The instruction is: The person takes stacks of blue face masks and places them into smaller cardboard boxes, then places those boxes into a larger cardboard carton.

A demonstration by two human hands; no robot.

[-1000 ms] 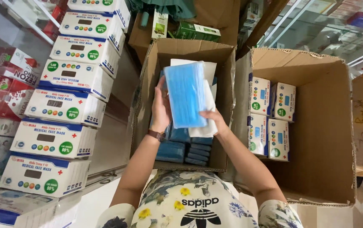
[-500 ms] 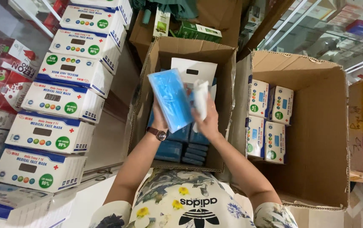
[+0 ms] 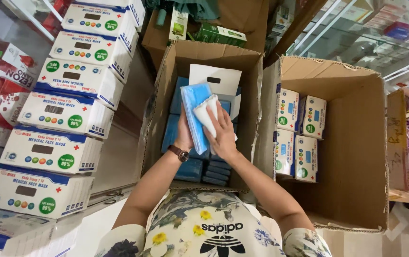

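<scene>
Lowered now, two hands (image 3: 204,131) press one blue mask stack (image 3: 194,114) together.

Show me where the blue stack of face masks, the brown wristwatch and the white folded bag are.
blue stack of face masks (image 3: 192,112), head view, upper flat side.
brown wristwatch (image 3: 179,153), head view, strap.
white folded bag (image 3: 206,110), head view, upper fold.

Bright, even light with soft shadows inside the boxes (image 3: 204,57). Glare on the glass shelves (image 3: 357,33); edges bend slightly.
</scene>
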